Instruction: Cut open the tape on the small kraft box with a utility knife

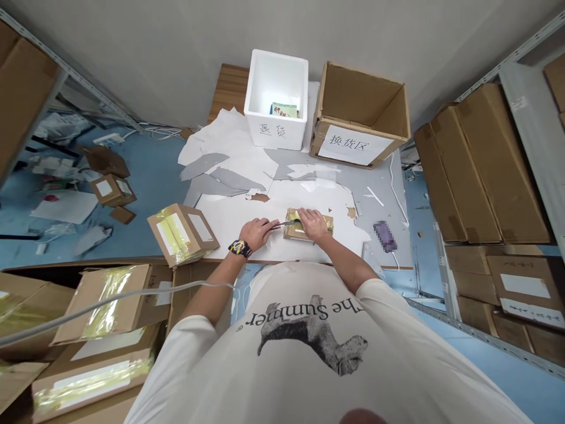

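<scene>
My left hand [256, 233], with a patterned watch on the wrist, is closed around the handle of a utility knife [285, 224]. The blade points right, over the left part of a small cardboard box [293, 234] wrapped in yellowish tape. Across the top of that box lies my right hand [312, 224], its fingers bent over it and gripping it against the table. The knife tip is close to the right fingers; whether it cuts into the tape cannot be made out.
On the table [392, 194] stand a white foam box [276, 131] with booklets inside and an open carton [357, 144]. A taped parcel [180, 232] sits at its left edge, a purple blurred device [385, 237] at right. Stacked cartons [110, 300] and a shelf [512, 106] flank me.
</scene>
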